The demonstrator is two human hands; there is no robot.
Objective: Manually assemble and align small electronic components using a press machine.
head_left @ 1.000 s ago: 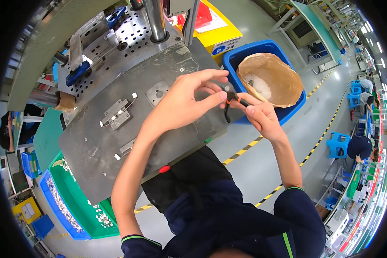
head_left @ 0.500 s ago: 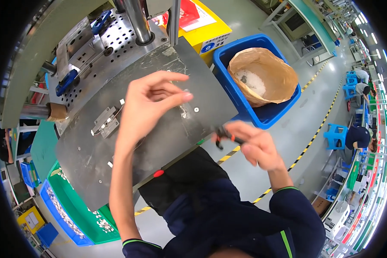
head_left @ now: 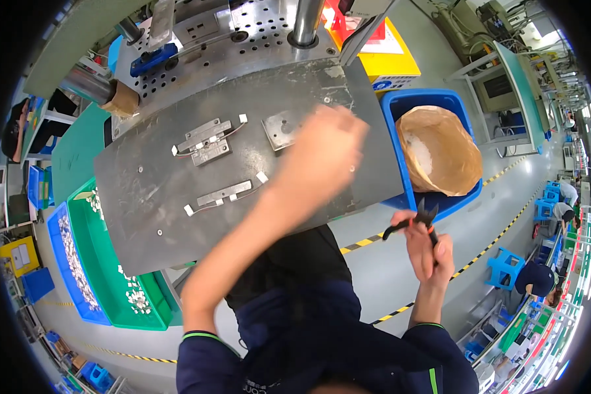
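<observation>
A: Where were the cutters (head_left: pixel 427 220)?

B: In the right hand (head_left: pixel 428 253), off the near right edge of the surface (head_left: pixel 144 210), just beside the tub (head_left: pixel 395 138). Its fingers were wrapped round the handles, and the blades seemed slightly parted, pointing away from the body.

A: And the left hand (head_left: pixel 329 144)?

B: Over the surface, partly hiding the plate (head_left: pixel 277 134). It was blurred; the fingers looked curled in, but I couldn't tell whether they held anything.

A: How far along did things look?

B: Partway, I'd judge. One wired piece (head_left: pixel 213 138) lay across the block (head_left: pixel 210 155), and a second wired piece (head_left: pixel 233 197) lay along the bar (head_left: pixel 226 191), nearer the body. Both had white ends and seemed laid out already, with neither hand on them. The blades had nothing visible between them.

A: What was left?

B: Hard to say. The green bin (head_left: pixel 98 262) and the blue bin (head_left: pixel 63 272) held many white bits; whether finished or waiting, I couldn't tell. The bag (head_left: pixel 453 164) in the tub held whitish stuff, too small to make out.
</observation>
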